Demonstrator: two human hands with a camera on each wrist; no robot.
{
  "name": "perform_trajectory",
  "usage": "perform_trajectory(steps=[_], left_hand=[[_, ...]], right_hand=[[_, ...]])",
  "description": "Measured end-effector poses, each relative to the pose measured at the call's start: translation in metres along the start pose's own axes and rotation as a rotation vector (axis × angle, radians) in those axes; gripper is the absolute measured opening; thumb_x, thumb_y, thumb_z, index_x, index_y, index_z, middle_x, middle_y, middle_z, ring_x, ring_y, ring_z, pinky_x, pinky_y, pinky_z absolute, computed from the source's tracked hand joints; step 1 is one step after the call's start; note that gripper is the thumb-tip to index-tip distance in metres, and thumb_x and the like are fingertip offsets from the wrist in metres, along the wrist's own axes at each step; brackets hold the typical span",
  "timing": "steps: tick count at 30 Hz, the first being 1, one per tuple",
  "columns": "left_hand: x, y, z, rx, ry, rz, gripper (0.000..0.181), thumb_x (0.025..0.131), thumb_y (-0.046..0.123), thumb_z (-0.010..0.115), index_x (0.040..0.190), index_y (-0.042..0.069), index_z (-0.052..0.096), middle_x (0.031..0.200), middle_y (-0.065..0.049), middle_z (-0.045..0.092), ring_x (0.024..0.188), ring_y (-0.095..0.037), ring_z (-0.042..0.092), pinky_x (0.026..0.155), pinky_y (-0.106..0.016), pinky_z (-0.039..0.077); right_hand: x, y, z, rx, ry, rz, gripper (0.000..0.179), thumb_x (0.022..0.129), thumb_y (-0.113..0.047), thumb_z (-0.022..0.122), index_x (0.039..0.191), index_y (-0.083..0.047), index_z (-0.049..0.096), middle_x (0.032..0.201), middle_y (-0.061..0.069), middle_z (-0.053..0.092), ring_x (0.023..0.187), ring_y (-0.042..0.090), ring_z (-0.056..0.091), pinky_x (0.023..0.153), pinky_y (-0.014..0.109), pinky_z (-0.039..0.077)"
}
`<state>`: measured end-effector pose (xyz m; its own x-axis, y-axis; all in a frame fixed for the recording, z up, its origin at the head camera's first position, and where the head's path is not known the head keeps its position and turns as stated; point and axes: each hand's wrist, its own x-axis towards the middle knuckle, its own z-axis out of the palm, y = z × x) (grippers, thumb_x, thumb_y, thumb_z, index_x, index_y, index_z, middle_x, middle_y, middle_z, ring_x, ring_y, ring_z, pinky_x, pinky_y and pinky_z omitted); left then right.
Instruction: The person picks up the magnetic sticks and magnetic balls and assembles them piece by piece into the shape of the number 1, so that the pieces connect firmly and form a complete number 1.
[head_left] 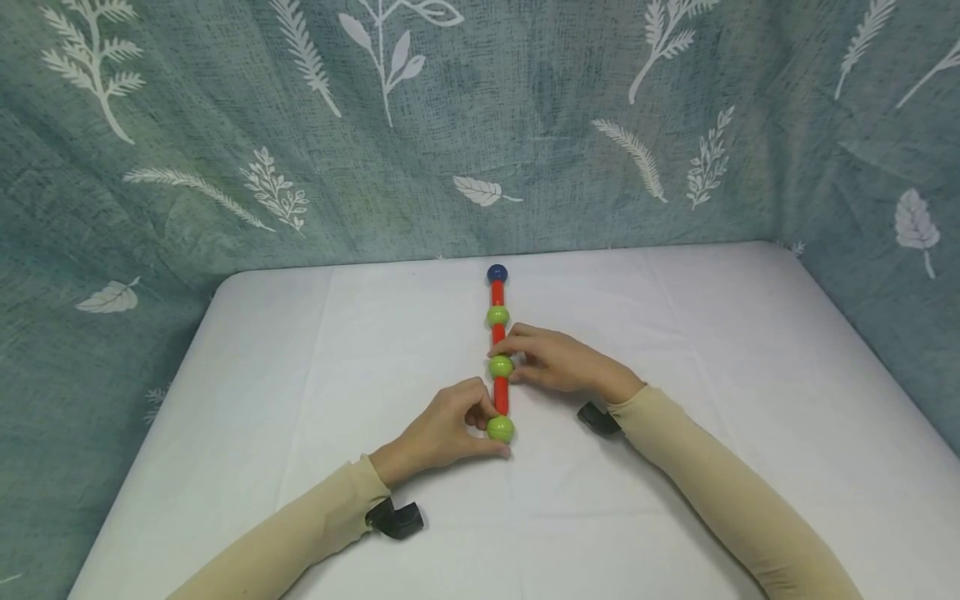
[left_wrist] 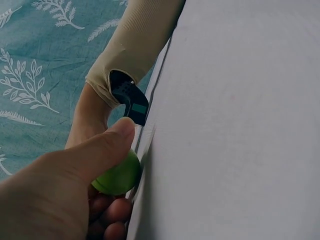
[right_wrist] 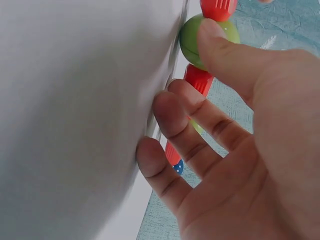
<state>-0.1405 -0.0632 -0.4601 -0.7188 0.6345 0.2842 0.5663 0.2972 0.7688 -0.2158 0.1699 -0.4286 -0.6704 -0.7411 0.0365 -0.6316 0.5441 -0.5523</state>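
Note:
A straight chain of red rods and balls runs away from me along the table. Its near end is a green ball [head_left: 500, 429], pinched by my left hand [head_left: 442, 425] between thumb and fingers. In the left wrist view the thumb lies over that green ball [left_wrist: 118, 175]. My right hand [head_left: 562, 360] holds the middle green ball [head_left: 500, 367], thumb on its near side and a finger reaching across the red rod [head_left: 498, 333] just beyond. The right wrist view shows the thumb on this green ball [right_wrist: 191, 42]. Between the hands lies another red rod [head_left: 501, 396].
Farther along the chain come a third green ball [head_left: 497, 316], a red rod [head_left: 497, 293] and a blue ball [head_left: 497, 273] near the table's back edge. A white cloth covers the table [head_left: 360, 333]. Behind hangs a green leaf-patterned curtain [head_left: 525, 125].

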Motion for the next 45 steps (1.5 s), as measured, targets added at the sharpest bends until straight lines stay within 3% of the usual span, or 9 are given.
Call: perform_trajectory(steps=[7, 22, 31, 45], left_hand=[[0.0001, 0.0012, -0.0011, 0.02, 0.02, -0.007, 0.04, 0.069, 0.029, 0.09, 0.086, 0.016, 0.057, 0.085, 0.009, 0.059, 0.074, -0.008, 0.06, 0.068, -0.02, 0.052], [0.0016, 0.0036, -0.0017, 0.028, -0.006, -0.033, 0.04, 0.07, 0.03, 0.09, 0.088, 0.016, 0.057, 0.086, 0.008, 0.061, 0.075, -0.007, 0.059, 0.069, -0.02, 0.051], [0.0041, 0.0042, 0.0018, 0.052, -0.022, -0.019, 0.036, 0.073, 0.026, 0.088, 0.088, 0.015, 0.056, 0.082, 0.007, 0.06, 0.073, -0.008, 0.057, 0.067, -0.018, 0.05], [0.0022, 0.0039, 0.004, 0.07, 0.01, 0.023, 0.038, 0.073, 0.026, 0.088, 0.087, 0.013, 0.055, 0.081, 0.005, 0.059, 0.071, -0.009, 0.058, 0.065, -0.017, 0.05]], right_hand=[[0.0007, -0.0021, -0.0028, -0.008, -0.002, 0.006, 0.038, 0.091, -0.021, 0.07, 0.128, -0.021, 0.062, 0.105, -0.005, 0.056, 0.084, 0.013, 0.051, 0.074, 0.028, 0.045], [0.0, -0.0033, -0.0038, 0.002, 0.001, -0.004, 0.037, 0.092, -0.019, 0.069, 0.128, -0.019, 0.063, 0.105, -0.004, 0.056, 0.084, 0.012, 0.05, 0.074, 0.027, 0.044], [-0.0005, -0.002, -0.0023, -0.001, 0.013, -0.013, 0.037, 0.091, -0.019, 0.07, 0.128, -0.02, 0.064, 0.105, -0.005, 0.056, 0.084, 0.013, 0.051, 0.073, 0.026, 0.045], [0.0003, 0.001, 0.0007, 0.007, 0.001, -0.008, 0.037, 0.092, -0.023, 0.069, 0.128, -0.02, 0.064, 0.105, -0.005, 0.056, 0.082, 0.011, 0.049, 0.072, 0.026, 0.045]])
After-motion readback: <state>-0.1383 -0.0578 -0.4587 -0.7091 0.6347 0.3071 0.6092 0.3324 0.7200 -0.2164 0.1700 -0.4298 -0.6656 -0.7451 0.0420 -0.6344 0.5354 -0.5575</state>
